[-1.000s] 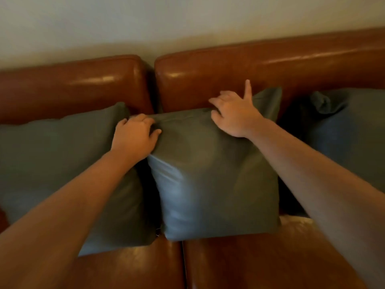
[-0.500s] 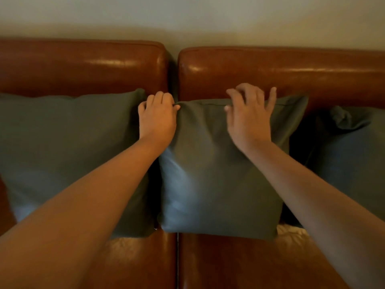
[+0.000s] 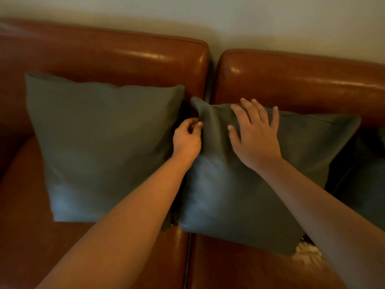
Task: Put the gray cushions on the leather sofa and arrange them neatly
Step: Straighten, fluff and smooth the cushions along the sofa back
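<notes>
Three gray cushions lean against the backrest of the brown leather sofa [image 3: 116,55]. The left cushion [image 3: 100,147] stands upright and untouched. The middle cushion [image 3: 245,197] straddles the seam between the two seats. My left hand [image 3: 187,140] pinches the middle cushion's left edge, just below its raised top corner. My right hand [image 3: 254,134] lies flat on its upper face, fingers spread. A third cushion [image 3: 366,180] is partly cut off at the right edge.
A pale wall [image 3: 250,21] runs behind the sofa. A small white object [image 3: 306,250] peeks out under the middle cushion's lower right corner. Bare leather seat [image 3: 239,265] shows in front of the cushions.
The view has swung left, showing more of the left cushion. My left hand dropped from the middle cushion's top corner to its left edge. My right hand slid left, toward that corner.
</notes>
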